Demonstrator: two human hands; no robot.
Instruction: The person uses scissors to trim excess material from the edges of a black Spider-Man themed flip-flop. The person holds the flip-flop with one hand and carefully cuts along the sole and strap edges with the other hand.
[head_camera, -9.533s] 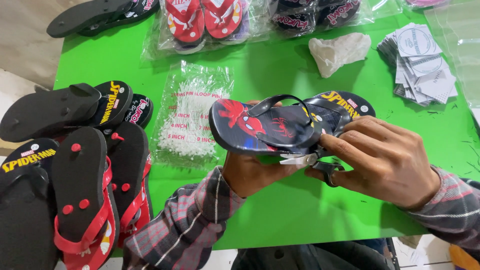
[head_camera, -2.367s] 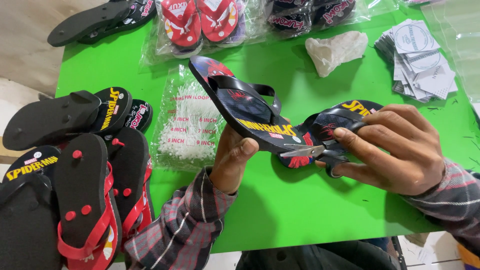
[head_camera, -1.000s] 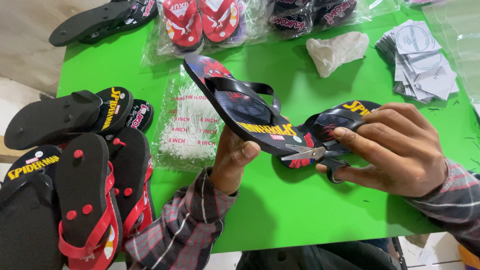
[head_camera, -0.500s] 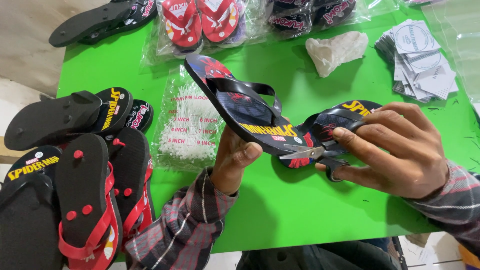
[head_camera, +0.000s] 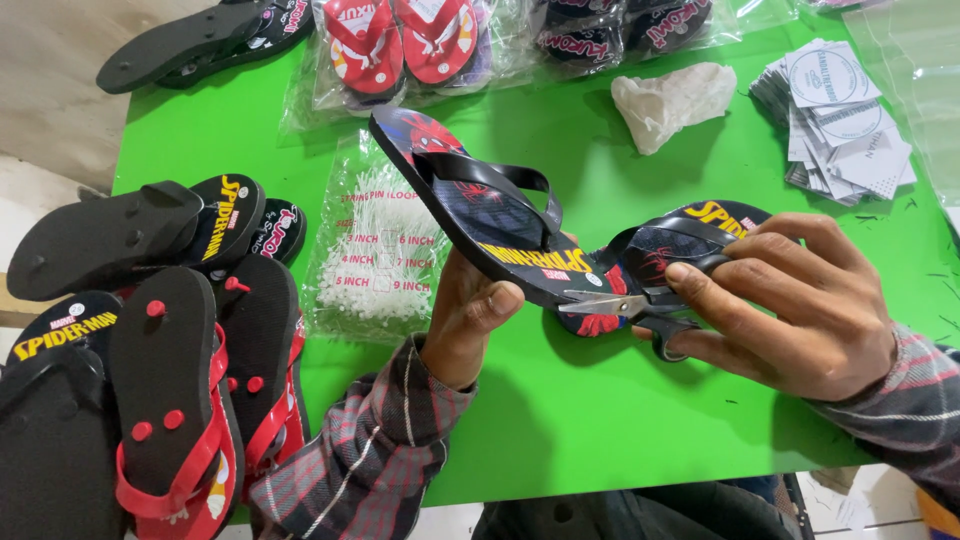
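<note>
Bright green table (head_camera: 560, 430), glossy top. Far edge: black sandals (head_camera: 190, 40) soles up at the left corner, then clear bags of red sandals (head_camera: 400, 45) and dark sandals (head_camera: 620, 25). Crumpled whitish plastic wad (head_camera: 670, 98) right of centre; fanned stack of grey-white paper tags (head_camera: 840, 115) near the right edge. Centre-left: clear bag of white string pins (head_camera: 375, 255). Left edge: heap of black sandals with red straps (head_camera: 150, 370), partly overhanging. One dark printed sandal (head_camera: 690, 235) lies flat mid-right. Small dark specks around the tags.
</note>
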